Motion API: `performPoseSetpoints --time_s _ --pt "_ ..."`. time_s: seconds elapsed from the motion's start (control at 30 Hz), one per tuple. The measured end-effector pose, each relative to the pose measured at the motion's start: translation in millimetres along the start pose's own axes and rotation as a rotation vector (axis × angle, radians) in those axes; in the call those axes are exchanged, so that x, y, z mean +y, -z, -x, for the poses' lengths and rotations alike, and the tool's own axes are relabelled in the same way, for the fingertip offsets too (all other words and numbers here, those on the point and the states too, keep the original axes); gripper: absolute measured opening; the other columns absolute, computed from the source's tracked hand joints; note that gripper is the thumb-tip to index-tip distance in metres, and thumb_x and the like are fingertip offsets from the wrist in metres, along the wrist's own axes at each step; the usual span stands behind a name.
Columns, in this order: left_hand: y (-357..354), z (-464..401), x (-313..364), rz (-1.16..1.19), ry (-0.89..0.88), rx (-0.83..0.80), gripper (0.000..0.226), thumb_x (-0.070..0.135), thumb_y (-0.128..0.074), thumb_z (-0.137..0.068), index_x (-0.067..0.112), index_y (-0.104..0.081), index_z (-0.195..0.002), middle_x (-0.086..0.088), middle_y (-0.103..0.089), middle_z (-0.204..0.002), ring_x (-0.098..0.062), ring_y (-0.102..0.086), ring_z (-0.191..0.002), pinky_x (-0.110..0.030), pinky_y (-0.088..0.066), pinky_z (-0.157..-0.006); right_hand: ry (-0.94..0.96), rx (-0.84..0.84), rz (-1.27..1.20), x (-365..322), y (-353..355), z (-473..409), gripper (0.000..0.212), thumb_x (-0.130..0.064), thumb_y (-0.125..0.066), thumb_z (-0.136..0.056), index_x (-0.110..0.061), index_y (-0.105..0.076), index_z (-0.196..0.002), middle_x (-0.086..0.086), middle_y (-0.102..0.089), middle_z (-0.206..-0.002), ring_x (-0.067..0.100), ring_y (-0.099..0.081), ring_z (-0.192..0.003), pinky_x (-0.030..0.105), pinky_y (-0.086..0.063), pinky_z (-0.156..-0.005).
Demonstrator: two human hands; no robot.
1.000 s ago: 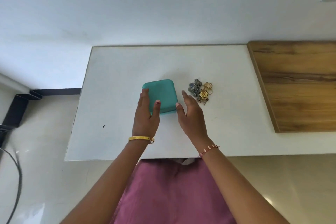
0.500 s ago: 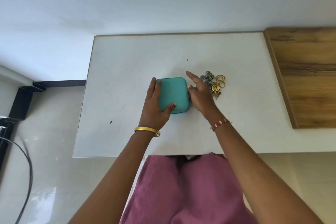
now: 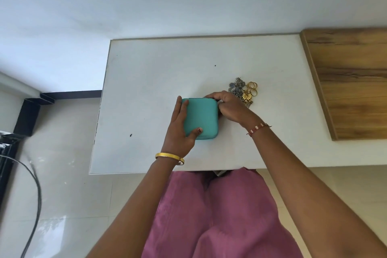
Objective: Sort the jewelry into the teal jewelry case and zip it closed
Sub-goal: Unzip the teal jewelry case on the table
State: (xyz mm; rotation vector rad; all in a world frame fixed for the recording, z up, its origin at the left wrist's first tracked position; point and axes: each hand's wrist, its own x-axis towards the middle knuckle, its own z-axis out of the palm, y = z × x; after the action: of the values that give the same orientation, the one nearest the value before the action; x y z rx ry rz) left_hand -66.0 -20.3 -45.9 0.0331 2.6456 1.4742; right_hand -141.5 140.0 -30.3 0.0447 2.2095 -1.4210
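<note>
The teal jewelry case (image 3: pixel 204 116) lies flat and closed on the white table (image 3: pixel 150 81). My left hand (image 3: pixel 180 126) rests on its left side, fingers along the left edge and thumb on the lid near the front. My right hand (image 3: pixel 229 108) curls at the case's far right corner, fingertips pinched at the edge; what they pinch is hidden. A small pile of jewelry (image 3: pixel 244 91), silver-blue flower pieces, gold rings and a gold flower piece, lies on the table just right of my right hand.
A wooden board (image 3: pixel 351 81) adjoins the table on the right. The table's left edge drops to a tiled floor with a black frame (image 3: pixel 29 115) and cables (image 3: pixel 35 195). My lap in pink cloth (image 3: pixel 219 216) sits at the front edge.
My right hand went from open beside the case to curled at its far right corner. My left hand slid further onto the case. The camera has come closer.
</note>
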Motion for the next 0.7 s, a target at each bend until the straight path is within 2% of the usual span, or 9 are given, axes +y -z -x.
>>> performPoseSetpoints --time_s 0.1,0.2,0.27,0.37,0.43,0.57,0.7 --pt "-1.0 0.1 -0.9 -0.005 -0.010 0.006 0.079 0.003 -0.066 -0.078 0.007 -0.020 -0.143 0.007 -0.006 -0.145 -0.001 -0.012 -0.132 0.009 -0.008 -0.096 0.002 0.038 0.089 7.1 3.1 -3.1 0.036 0.009 -0.032 -0.088 -0.010 -0.061 -0.096 0.016 -0.063 -0.089 0.027 -0.060 -0.072 0.041 -0.056 -0.073" --pt "-1.7 0.3 -1.4 -0.011 -0.008 0.012 0.079 0.004 -0.066 -0.079 0.007 -0.020 -0.143 0.006 -0.007 -0.147 -0.001 -0.013 -0.132 0.009 -0.008 -0.096 0.049 0.101 0.180 9.5 2.0 -5.1 0.024 0.004 -0.037 -0.092 -0.004 -0.060 -0.094 0.012 -0.058 -0.089 0.028 -0.060 -0.064 0.038 -0.056 -0.065" --pt "-1.7 0.4 -1.0 -0.020 -0.004 0.016 0.079 0.004 -0.066 -0.079 0.007 -0.020 -0.143 -0.001 -0.008 -0.152 -0.002 -0.013 -0.132 0.008 -0.008 -0.097 0.045 0.096 0.190 7.6 2.0 -7.5 0.019 0.001 -0.039 -0.094 -0.003 -0.058 -0.094 0.010 -0.056 -0.085 0.024 -0.058 -0.056 0.032 -0.054 -0.055" --pt "-1.0 0.9 -0.1 -0.023 -0.001 0.017 0.079 0.004 -0.066 -0.079 0.007 -0.020 -0.143 -0.008 -0.009 -0.154 -0.002 -0.013 -0.133 0.008 -0.008 -0.098 -0.047 0.003 0.089 6.9 8.1 -12.1 0.014 -0.001 -0.042 -0.095 -0.005 -0.055 -0.094 0.007 -0.055 -0.070 0.018 -0.055 -0.053 0.024 -0.053 -0.050" --pt "-0.3 0.8 0.7 -0.024 -0.004 0.019 0.079 0.005 -0.066 -0.079 0.007 -0.020 -0.143 -0.007 -0.010 -0.154 -0.001 -0.013 -0.132 0.008 -0.008 -0.097 -0.103 -0.076 0.015 5.2 15.7 -15.2 0.012 -0.004 -0.044 -0.095 -0.003 -0.056 -0.093 0.008 -0.054 -0.070 0.019 -0.056 -0.057 0.028 -0.056 -0.056" --pt "0.3 0.3 1.5 -0.029 0.004 0.011 0.078 0.005 -0.066 -0.079 0.008 -0.021 -0.143 -0.006 -0.011 -0.154 0.000 -0.014 -0.131 0.009 -0.008 -0.096 -0.155 -0.221 -0.037 -0.7 26.7 -20.4 0.015 -0.010 -0.047 -0.095 -0.008 -0.056 -0.083 0.010 -0.054 -0.071 0.017 -0.057 -0.057 0.027 -0.057 -0.056" --pt "0.2 0.7 1.7 -0.034 0.006 0.009 0.078 0.005 -0.066 -0.079 0.008 -0.021 -0.143 -0.006 -0.011 -0.154 0.000 -0.014 -0.131 0.009 -0.008 -0.096 -0.140 -0.247 -0.052 -1.7 29.2 -22.2 0.013 -0.008 -0.049 -0.094 -0.008 -0.057 -0.083 0.011 -0.058 -0.072 0.020 -0.059 -0.062 0.028 -0.057 -0.060"
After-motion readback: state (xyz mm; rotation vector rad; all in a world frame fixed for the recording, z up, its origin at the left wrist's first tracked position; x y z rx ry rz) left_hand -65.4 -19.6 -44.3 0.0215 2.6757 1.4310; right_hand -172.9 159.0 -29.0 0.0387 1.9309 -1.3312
